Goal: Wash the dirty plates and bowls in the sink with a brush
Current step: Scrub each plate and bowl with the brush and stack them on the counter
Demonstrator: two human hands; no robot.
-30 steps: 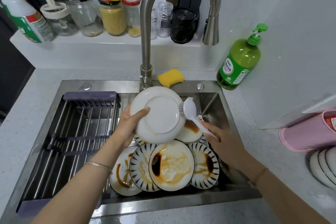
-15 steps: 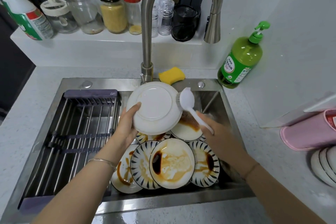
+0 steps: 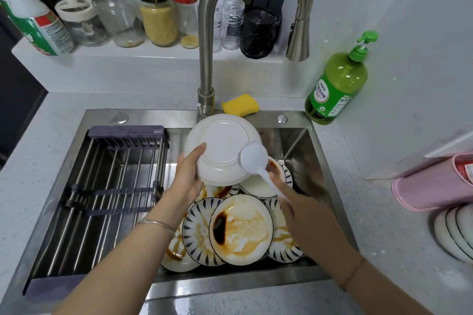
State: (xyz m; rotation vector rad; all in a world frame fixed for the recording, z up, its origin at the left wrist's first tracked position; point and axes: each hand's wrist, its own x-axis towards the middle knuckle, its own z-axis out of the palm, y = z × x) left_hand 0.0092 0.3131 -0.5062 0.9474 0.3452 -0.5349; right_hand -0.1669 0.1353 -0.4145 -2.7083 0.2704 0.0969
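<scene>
While left grip (image 3: pixel 188 178) holds plate (image 3: pixel 219 144), brush (image 3: pixel 254 158) touching

I see a home kitchen: steel sink (image 3: pixel 314 161), tap (image 3: pixel 207 41), jars (image 3: pixel 158 18) upper left, dish soap (image 3: pixel 335 84) on the worktop (image 3: pixel 384 225).

Soft, even light from overhead washes the white counter (image 3: pixel 64 151) and walls, casting only faint shadows. The steel sink (image 3: pixel 230 286) holds its deepest shade along the right wall, while its wet front rim and the curved faucet (image 3: pixel 206 33) carry pale glare. The upturned white plate (image 3: pixel 220 143) is the brightest spot. Motion blur smears the right hand (image 3: pixel 304 215) and the brush (image 3: pixel 253 157); the stained plate (image 3: pixel 240 230) below is sharp. Wide-angle distortion bows the counter's edges and tilts the bottle (image 3: pixel 33 20) at far left.
</scene>
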